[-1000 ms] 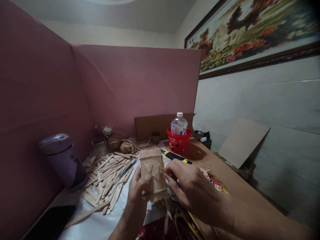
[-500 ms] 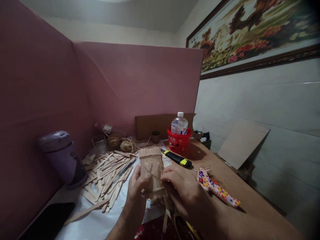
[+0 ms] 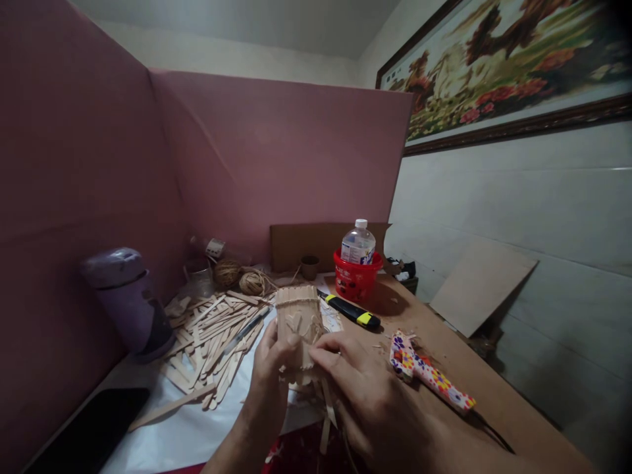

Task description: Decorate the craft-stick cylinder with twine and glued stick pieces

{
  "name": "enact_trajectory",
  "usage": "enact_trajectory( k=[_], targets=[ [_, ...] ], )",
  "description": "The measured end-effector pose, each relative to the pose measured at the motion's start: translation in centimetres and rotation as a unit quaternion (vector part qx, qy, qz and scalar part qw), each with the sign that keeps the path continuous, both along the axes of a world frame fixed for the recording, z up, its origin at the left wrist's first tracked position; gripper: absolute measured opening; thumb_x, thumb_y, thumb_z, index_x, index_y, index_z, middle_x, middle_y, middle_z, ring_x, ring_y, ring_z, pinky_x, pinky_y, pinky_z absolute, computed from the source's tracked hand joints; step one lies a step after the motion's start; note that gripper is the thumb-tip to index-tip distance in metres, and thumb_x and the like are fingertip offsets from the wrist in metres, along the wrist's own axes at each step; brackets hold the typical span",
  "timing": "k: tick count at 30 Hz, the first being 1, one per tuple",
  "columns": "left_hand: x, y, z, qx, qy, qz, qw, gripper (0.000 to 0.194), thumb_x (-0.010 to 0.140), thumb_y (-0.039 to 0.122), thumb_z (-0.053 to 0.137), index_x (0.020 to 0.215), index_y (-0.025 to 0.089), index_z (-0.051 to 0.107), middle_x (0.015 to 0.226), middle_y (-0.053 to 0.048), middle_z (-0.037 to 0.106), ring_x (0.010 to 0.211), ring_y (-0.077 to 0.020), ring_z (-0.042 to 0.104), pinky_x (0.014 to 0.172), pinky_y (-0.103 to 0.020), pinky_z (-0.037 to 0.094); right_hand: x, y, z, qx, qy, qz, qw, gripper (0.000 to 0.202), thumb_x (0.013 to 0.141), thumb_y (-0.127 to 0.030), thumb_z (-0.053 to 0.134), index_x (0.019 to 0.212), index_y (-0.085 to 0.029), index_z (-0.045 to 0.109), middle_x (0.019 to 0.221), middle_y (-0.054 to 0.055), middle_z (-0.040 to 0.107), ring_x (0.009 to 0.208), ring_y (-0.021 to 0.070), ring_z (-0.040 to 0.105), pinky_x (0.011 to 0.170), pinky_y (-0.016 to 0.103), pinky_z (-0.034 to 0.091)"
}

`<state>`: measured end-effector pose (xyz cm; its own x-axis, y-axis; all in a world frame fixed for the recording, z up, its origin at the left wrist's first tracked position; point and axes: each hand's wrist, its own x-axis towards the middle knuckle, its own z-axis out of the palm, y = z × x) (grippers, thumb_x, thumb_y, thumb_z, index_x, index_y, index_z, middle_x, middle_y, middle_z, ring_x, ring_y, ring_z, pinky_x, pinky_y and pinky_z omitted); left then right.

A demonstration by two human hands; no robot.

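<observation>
A small barrel-shaped piece made of wooden sticks (image 3: 300,316), with twine around its top and bottom, stands tilted at the middle. My left hand (image 3: 274,359) is wrapped round its left side, the thumb across its front. My right hand (image 3: 358,378) has thumb and index finger pressed together at the front right of the piece; what they pinch is too small to make out. Below the piece hang narrow wooden strips (image 3: 326,415). A pile of craft sticks (image 3: 217,342) lies to the left, with a thin pen-like tool (image 3: 245,331) on it.
Behind are twine balls (image 3: 253,283), a small brown pot (image 3: 310,266) and a red bucket (image 3: 356,280) holding a bottle (image 3: 359,243). A yellow-black cutter (image 3: 351,311) and a flowered glue gun (image 3: 432,375) lie right. A purple tumbler (image 3: 131,306) and black phone (image 3: 91,431) are left.
My right fingertips have moved left and slightly down across the front of the stick piece. My left hand keeps its hold. The whole view has shifted slightly.
</observation>
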<state>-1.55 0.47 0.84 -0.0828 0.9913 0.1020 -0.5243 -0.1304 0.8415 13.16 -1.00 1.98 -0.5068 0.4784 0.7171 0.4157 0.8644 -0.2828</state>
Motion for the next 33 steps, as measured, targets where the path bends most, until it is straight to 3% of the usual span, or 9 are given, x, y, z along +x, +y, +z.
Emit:
enact_trajectory(
  k=[8, 13, 23, 27, 33],
  targets=[
    [0.0, 0.4, -0.6, 0.045, 0.041, -0.003, 0.998, 0.041, 0.070, 0.034, 0.067, 0.107, 0.018, 0.061, 0.095, -0.006, 0.070, 0.085, -0.0233, 0.065, 0.076, -0.034, 0.051, 0.2, 0.7, 0.8, 0.015, -0.009, -0.021, 1.000, 0.022, 0.080, -0.004, 0.054, 0.097, -0.010, 0.066, 0.090, 0.011, 0.062, 0.078, 0.0216, 0.058, 0.066, 0.034, 0.049],
    [0.0, 0.2, -0.5, 0.059, 0.052, -0.005, 0.997, 0.045, 0.071, 0.035, 0.067, 0.112, 0.018, 0.059, 0.103, -0.007, 0.069, 0.092, -0.0249, 0.064, 0.079, -0.035, 0.051, 0.2, 1.0, 0.8, 0.022, 0.002, -0.032, 0.999, 0.016, 0.085, -0.006, 0.050, 0.086, -0.013, 0.065, 0.082, 0.007, 0.060, 0.072, 0.0183, 0.054, 0.062, 0.031, 0.042],
    [0.1, 0.5, -1.0, 0.075, 0.086, 0.012, 0.993, 0.042, 0.072, 0.034, 0.068, 0.110, 0.019, 0.059, 0.102, -0.006, 0.069, 0.095, -0.0247, 0.063, 0.080, -0.033, 0.050, -0.4, 0.9, 0.5, -0.004, 0.030, -0.085, 0.996, 0.012, 0.088, -0.009, 0.052, 0.082, -0.017, 0.058, 0.076, 0.003, 0.060, 0.069, 0.0158, 0.055, 0.063, 0.028, 0.037],
    [0.3, 0.5, -1.2, 0.063, 0.082, 0.013, 0.995, 0.040, 0.072, 0.033, 0.067, 0.109, 0.019, 0.060, 0.100, -0.005, 0.069, 0.088, -0.0228, 0.064, 0.073, -0.029, 0.050, -0.6, 1.0, 0.5, 0.000, 0.030, -0.110, 0.994, 0.009, 0.088, -0.009, 0.052, 0.086, -0.016, 0.058, 0.074, 0.002, 0.060, 0.067, 0.0156, 0.055, 0.062, 0.028, 0.037],
    [0.4, 0.5, -1.4, 0.064, 0.068, 0.009, 0.996, 0.042, 0.071, 0.032, 0.070, 0.109, 0.019, 0.060, 0.093, -0.003, 0.068, 0.081, -0.0198, 0.064, 0.069, -0.026, 0.048, -0.5, 1.1, 0.5, 0.026, 0.008, -0.102, 0.994, 0.015, 0.085, -0.004, 0.050, 0.083, -0.016, 0.059, 0.072, 0.001, 0.057, 0.065, 0.0151, 0.051, 0.060, 0.028, 0.033]
  ],
)
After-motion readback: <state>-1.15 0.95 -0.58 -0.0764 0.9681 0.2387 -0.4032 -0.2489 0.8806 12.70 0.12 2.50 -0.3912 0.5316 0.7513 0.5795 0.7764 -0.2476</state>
